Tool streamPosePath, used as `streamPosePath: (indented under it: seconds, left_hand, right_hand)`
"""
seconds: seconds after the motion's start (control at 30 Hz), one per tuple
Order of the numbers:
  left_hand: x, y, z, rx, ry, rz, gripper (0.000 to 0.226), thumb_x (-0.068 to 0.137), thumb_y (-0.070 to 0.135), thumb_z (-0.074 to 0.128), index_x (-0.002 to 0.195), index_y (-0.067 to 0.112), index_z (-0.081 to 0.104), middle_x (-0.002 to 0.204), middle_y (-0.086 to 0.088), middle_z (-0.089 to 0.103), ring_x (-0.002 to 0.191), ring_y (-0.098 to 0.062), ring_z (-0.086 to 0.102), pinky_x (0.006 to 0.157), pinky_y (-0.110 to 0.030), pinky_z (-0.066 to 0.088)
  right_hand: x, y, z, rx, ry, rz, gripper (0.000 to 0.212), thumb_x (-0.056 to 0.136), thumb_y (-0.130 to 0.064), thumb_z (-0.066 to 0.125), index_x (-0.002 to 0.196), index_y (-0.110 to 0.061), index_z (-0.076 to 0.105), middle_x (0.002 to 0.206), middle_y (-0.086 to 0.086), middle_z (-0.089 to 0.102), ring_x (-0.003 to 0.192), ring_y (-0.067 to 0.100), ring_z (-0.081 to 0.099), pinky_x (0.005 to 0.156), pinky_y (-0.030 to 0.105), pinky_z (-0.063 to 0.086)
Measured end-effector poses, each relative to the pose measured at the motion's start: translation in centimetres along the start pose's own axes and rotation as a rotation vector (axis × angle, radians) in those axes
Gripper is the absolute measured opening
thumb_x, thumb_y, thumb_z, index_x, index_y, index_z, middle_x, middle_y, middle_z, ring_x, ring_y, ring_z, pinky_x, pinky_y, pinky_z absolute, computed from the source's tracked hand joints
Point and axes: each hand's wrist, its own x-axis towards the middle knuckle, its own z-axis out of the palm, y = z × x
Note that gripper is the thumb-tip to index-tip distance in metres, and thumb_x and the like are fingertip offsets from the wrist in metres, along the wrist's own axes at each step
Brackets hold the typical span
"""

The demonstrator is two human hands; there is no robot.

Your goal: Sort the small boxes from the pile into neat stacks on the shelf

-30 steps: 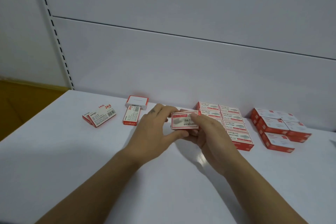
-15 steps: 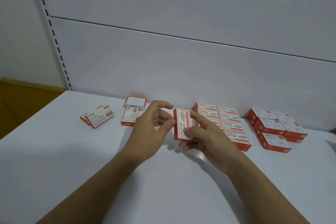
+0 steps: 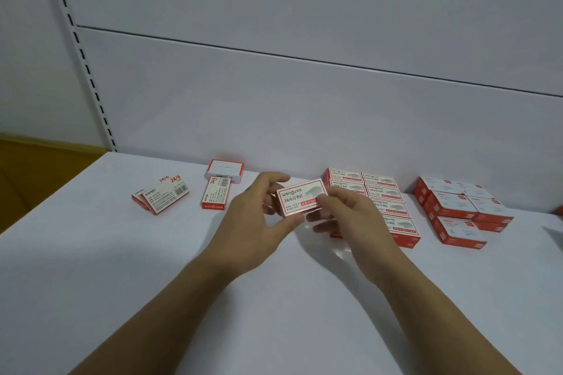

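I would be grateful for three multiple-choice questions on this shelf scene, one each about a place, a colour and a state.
1. Where is the neat block of boxes relative to the held box?
A) to its left B) to its right C) on top of it
2. What colour is the trim on the boxes?
A) blue B) green C) red
3. The held box is:
A) pinched by the left hand and right hand B) lying untouched C) resting on the block

Answers: B, the block lies beyond the right hand; C, red edges show on every box; A, fingers of both hands close on it.
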Motion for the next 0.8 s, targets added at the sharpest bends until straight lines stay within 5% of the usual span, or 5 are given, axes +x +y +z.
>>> streamPosePath:
  seconds: [0.13, 0.27, 0.37, 0.53, 0.8]
  left_hand:
    - [0.0, 0.1, -0.2, -0.060, -0.026, -0.032, 0.041, 0.076, 0.025, 0.078, 0.105, 0.035, 0.051, 0.106, 0.019, 0.066, 0.095, -0.005, 0.063, 0.080, -0.018, 0.053]
    - [0.0, 0.2, -0.2, -0.110, -0.072, -0.010, 0.040, 0.077, 0.021, 0.077, 0.105, 0.033, 0.051, 0.102, 0.019, 0.067, 0.095, -0.005, 0.064, 0.082, -0.022, 0.054]
    - [0.0, 0.0, -0.2, -0.106, -0.118, -0.003, 0.039, 0.078, 0.022, 0.076, 0.107, 0.033, 0.052, 0.102, 0.020, 0.068, 0.095, -0.005, 0.064, 0.084, -0.025, 0.054]
    - [-0.5, 0.3, 0.2, -0.007, -0.230, 0.022, 0.039, 0.078, 0.029, 0.075, 0.107, 0.038, 0.050, 0.101, 0.022, 0.064, 0.095, 0.001, 0.057, 0.084, -0.023, 0.050]
    - [-1.0, -0.1, 0.6, 0.308, -0.318, 0.076, 0.054, 0.079, 0.050, 0.067, 0.126, 0.037, 0.043, 0.119, 0.022, 0.048, 0.100, 0.002, 0.050, 0.085, -0.017, 0.043]
  right_hand:
    - [-0.2, 0.3, -0.7, -0.323, 0.027, -0.303, 0.049, 0.082, -0.016, 0.072, 0.125, -0.033, 0.056, 0.114, -0.015, 0.063, 0.097, 0.006, 0.062, 0.074, 0.022, 0.054]
    - [-0.8, -0.3, -1.1, -0.633, 0.029, -0.572, 0.043, 0.078, -0.022, 0.075, 0.118, -0.029, 0.062, 0.112, -0.015, 0.055, 0.105, -0.003, 0.051, 0.086, 0.005, 0.038]
    - [-1.0, -0.9, -1.7, -0.774, 0.034, -0.589, 0.043, 0.076, -0.025, 0.078, 0.116, -0.027, 0.065, 0.112, -0.013, 0.053, 0.104, -0.004, 0.045, 0.086, 0.000, 0.031]
    - [-1.7, -0.8, -3.4, -0.990, -0.027, -0.589, 0.046, 0.074, -0.032, 0.077, 0.116, -0.025, 0.064, 0.109, -0.010, 0.060, 0.097, 0.007, 0.050, 0.080, 0.013, 0.035]
    - [-3.9, 2.4, -5.2, -1.017, -0.003, -0.438, 0.027, 0.075, -0.035, 0.074, 0.101, -0.032, 0.065, 0.104, -0.018, 0.057, 0.099, 0.003, 0.049, 0.080, 0.012, 0.038]
